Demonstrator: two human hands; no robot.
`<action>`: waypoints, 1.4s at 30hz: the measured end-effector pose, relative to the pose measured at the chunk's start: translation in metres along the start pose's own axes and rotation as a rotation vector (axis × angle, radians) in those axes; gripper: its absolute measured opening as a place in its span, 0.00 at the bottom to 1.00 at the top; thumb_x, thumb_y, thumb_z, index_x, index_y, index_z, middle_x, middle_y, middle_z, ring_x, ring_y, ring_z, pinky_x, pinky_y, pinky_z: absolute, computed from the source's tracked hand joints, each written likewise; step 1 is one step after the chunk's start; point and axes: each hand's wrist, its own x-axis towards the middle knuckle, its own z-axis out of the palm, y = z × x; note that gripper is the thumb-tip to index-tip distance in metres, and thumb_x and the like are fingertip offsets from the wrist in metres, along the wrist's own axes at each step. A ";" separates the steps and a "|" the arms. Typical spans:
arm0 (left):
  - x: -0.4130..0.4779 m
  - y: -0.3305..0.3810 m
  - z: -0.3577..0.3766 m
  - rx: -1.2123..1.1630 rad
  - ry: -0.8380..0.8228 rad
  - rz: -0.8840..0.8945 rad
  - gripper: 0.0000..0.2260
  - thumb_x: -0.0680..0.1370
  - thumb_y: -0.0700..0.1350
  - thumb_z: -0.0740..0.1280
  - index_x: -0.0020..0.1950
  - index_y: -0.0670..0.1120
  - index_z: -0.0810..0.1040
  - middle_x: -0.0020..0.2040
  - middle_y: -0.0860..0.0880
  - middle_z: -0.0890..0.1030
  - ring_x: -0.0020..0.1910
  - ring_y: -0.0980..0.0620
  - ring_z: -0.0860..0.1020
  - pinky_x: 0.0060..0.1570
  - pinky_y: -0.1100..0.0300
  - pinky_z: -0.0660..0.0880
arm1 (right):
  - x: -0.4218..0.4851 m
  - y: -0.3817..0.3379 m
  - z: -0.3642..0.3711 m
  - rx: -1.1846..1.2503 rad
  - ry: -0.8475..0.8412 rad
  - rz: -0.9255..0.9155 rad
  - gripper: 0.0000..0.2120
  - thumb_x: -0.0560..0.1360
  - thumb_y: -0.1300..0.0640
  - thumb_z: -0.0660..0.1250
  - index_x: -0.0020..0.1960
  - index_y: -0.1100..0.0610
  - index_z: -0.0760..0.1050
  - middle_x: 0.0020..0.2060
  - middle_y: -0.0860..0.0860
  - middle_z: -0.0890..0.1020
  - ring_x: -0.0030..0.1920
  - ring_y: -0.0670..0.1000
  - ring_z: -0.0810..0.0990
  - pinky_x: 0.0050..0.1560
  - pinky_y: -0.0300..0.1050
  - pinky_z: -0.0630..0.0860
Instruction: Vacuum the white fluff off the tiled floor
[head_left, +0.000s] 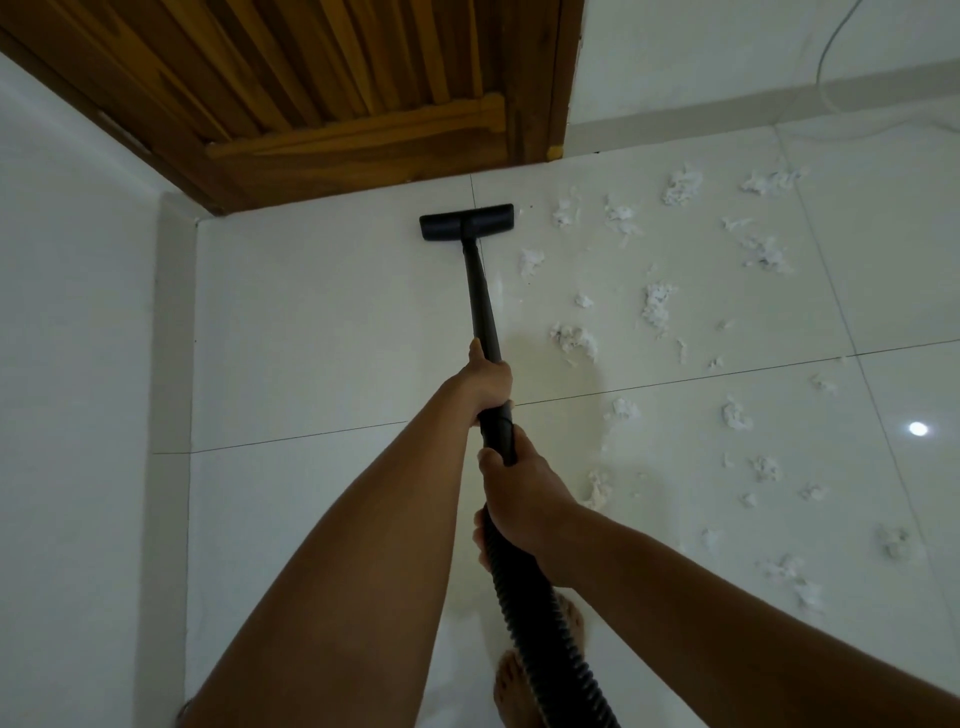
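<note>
A black vacuum wand (480, 296) reaches forward over the white tiled floor (322, 322). Its flat floor head (466, 222) lies on the tiles just in front of the wooden door. My left hand (487, 382) grips the wand partway down. My right hand (519, 499) grips the wand's lower end, where the ribbed black hose (535, 613) joins it. Several clumps of white fluff (655, 306) are scattered over the tiles to the right of the wand, from near the wall down to the lower right.
A brown wooden door (322, 98) stands at the top, and white walls (72, 312) run along the left and far side. A thin white cable (826, 67) hangs by the far wall at top right. My bare feet (511, 686) show below the hose.
</note>
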 end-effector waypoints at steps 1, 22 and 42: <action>-0.004 -0.004 0.002 0.008 -0.003 -0.003 0.29 0.86 0.48 0.54 0.82 0.58 0.42 0.53 0.41 0.76 0.44 0.48 0.77 0.55 0.49 0.81 | -0.005 0.004 0.000 -0.006 -0.001 0.000 0.18 0.85 0.52 0.55 0.72 0.38 0.63 0.36 0.58 0.77 0.24 0.52 0.76 0.26 0.43 0.77; -0.118 -0.124 0.060 0.071 -0.027 -0.043 0.30 0.86 0.47 0.52 0.82 0.57 0.38 0.62 0.39 0.78 0.55 0.44 0.81 0.60 0.49 0.79 | -0.101 0.139 0.009 -0.137 0.029 -0.029 0.21 0.86 0.51 0.53 0.78 0.43 0.58 0.35 0.56 0.78 0.20 0.47 0.76 0.22 0.38 0.74; -0.217 -0.269 0.152 -0.039 -0.038 -0.092 0.32 0.85 0.43 0.54 0.82 0.58 0.39 0.61 0.39 0.78 0.40 0.51 0.77 0.44 0.55 0.80 | -0.191 0.311 -0.006 -0.065 -0.030 0.024 0.20 0.85 0.55 0.53 0.76 0.44 0.62 0.40 0.58 0.76 0.26 0.51 0.74 0.27 0.43 0.76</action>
